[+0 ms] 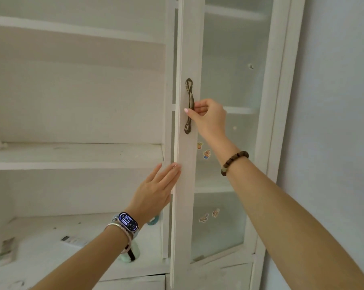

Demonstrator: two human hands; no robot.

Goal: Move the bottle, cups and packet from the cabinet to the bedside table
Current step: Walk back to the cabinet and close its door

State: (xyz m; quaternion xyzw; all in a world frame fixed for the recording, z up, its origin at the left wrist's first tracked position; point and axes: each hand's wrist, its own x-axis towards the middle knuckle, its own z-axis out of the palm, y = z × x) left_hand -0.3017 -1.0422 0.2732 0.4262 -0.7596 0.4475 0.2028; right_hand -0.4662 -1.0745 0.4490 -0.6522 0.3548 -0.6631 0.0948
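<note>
I see the white cabinet [76, 155] open on its left side, with the door [187, 185] as my landmark. Far left of the door, on the lowest shelf [40, 248], lies a blurred flat packet [7, 249], and nearer the door a white box [74, 240]. A pale green cup [127, 255] stands on that shelf just left of the door, partly hidden behind the left wrist and its watch [127, 221]. The left hand [153, 193] lies flat against the door's edge, fingers [172, 174] straight and pressed together, holding nothing. On the door's face, the right hand [208, 118] has its fingers curled around the bronze handle [189, 95]. I cannot make out a bottle
</note>
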